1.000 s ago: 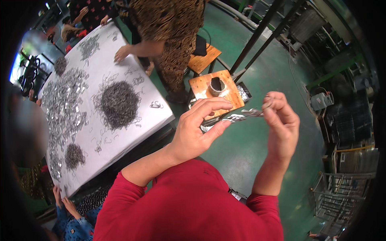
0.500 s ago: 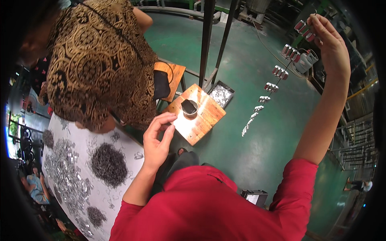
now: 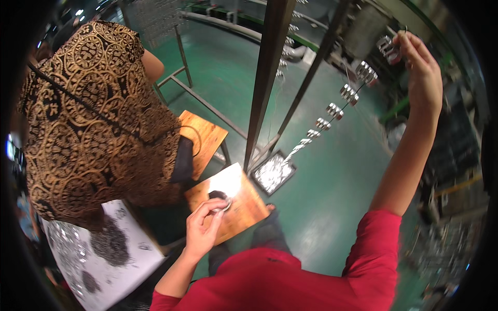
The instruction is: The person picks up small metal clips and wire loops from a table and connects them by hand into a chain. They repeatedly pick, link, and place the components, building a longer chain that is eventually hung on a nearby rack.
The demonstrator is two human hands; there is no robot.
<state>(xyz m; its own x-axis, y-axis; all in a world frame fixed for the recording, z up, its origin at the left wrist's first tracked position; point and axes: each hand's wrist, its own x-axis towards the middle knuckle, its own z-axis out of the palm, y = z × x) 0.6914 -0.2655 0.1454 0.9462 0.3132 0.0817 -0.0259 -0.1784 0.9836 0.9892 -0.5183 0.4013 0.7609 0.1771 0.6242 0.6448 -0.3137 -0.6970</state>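
Observation:
Raised at the upper right, my right hand [image 3: 423,78] is closed on the top of a long hanging strand [image 3: 334,110]. Small shiny metal pieces sit along it in clusters, and a thin hook shows above my fingers. The strand slants down to the left, its lower end appearing over a black tray [image 3: 270,193] of shiny pieces. My left hand [image 3: 202,233] is half curled, thumb and forefinger apart, with nothing visible between them. In the picture it partly overlaps a small round cup [image 3: 228,199] with something dark in it, on a wooden stool [image 3: 249,207]; I cannot tell whether they touch.
A person in a patterned top [image 3: 93,129] is at the left, beside another wooden stool [image 3: 207,142]. Dark metal posts [image 3: 267,83] rise ahead, with another strand [image 3: 290,41] behind. A white table [image 3: 137,256] bears dark wire pieces [image 3: 110,243] and shiny metal parts [image 3: 67,243].
My view has turned toward the posts, so the stool and table sit lower in it. The strand's lower end now appears over the tray. My left hand now overlaps the cup.

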